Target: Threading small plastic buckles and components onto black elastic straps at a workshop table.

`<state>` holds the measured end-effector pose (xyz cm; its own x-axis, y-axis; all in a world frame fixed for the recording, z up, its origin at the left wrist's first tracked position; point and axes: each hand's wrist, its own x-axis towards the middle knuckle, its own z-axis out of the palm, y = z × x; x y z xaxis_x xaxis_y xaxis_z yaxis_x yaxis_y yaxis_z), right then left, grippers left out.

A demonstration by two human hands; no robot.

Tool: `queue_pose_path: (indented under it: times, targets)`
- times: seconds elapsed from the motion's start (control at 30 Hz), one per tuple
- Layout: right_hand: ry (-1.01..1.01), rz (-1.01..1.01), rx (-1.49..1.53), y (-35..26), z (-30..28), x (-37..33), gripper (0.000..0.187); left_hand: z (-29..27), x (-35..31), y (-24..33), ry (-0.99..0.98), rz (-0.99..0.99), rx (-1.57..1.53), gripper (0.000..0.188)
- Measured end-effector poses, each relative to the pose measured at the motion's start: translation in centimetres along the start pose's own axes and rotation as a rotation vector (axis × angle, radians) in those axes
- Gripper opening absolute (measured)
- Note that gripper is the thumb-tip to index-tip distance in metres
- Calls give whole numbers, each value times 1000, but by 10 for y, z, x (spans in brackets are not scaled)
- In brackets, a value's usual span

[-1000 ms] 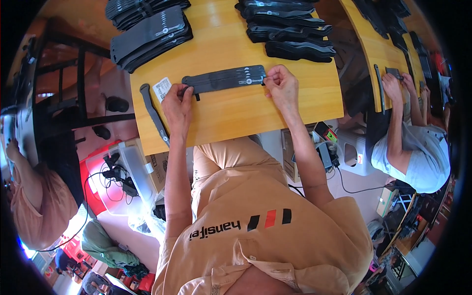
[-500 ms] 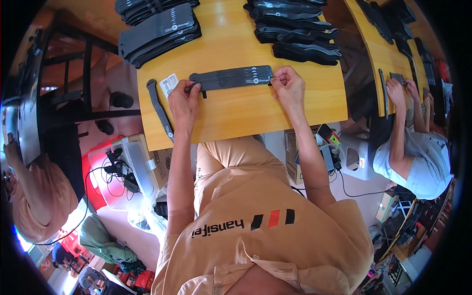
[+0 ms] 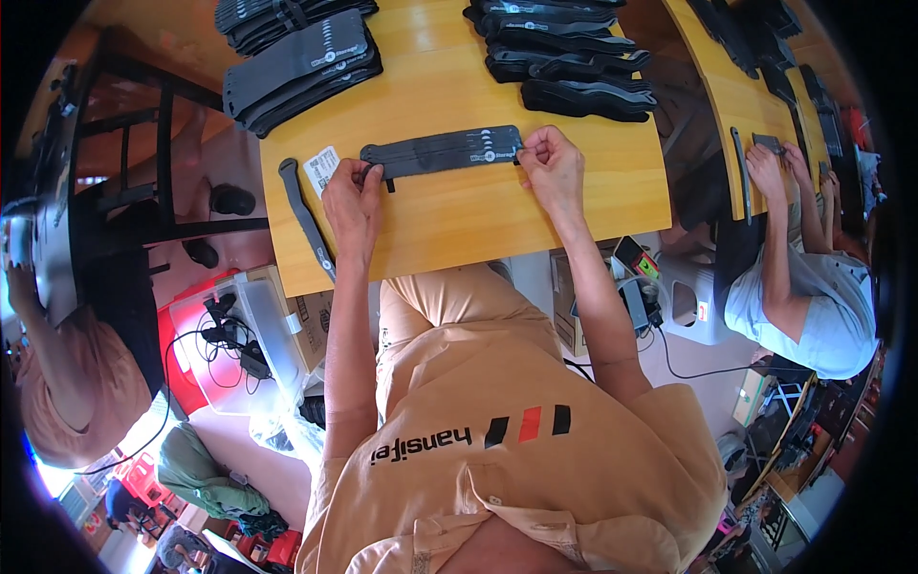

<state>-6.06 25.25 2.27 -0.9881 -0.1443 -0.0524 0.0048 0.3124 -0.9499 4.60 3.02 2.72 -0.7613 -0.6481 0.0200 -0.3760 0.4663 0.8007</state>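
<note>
A flat black bundle of storage straps (image 3: pixel 430 153) with pale printing at its right end lies crosswise on the wooden table. My left hand (image 3: pixel 352 206) pinches its left end between thumb and fingers. At the opposite end, my right hand (image 3: pixel 557 174) is closed in a pinch on the edge by the printing. Small black tabs stick out below the bundle near both hands. One loose black strap (image 3: pixel 308 220) rests left of my left hand, beside a white printed label (image 3: pixel 323 165) that this hand partly overlaps.
Stacked black straps (image 3: pixel 301 72) fill the table's far left, and several strap bundles (image 3: pixel 588 100) lie at the far right. The wooden table (image 3: pixel 478 244) ends just before my lap. People work on both sides. A clear bin (image 3: pixel 234 359) with cables stands at lower left.
The view has shifted slightly. Both hands keep their hold on the strap bundle, with hardly any visible movement.
</note>
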Motion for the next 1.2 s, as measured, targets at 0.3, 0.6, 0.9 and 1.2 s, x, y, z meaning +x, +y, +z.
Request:
queue_pose_path:
  times: [0.3, 0.6, 0.9, 1.2]
  targets:
    - [21, -8, -37, -3, 2, -1, 8, -2, 0, 8, 13, 11, 65, 16]
    - [42, -33, -56, -1, 2, 0, 8, 0, 1, 3, 33, 22, 52, 15]
    - [50, -37, -108, 1, 3, 3, 6, -1, 1, 5, 54, 39, 62, 19]
    - [46, -80, -151, -4, 0, -5, 4, -6, -1, -13, 163, 125, -74, 19]
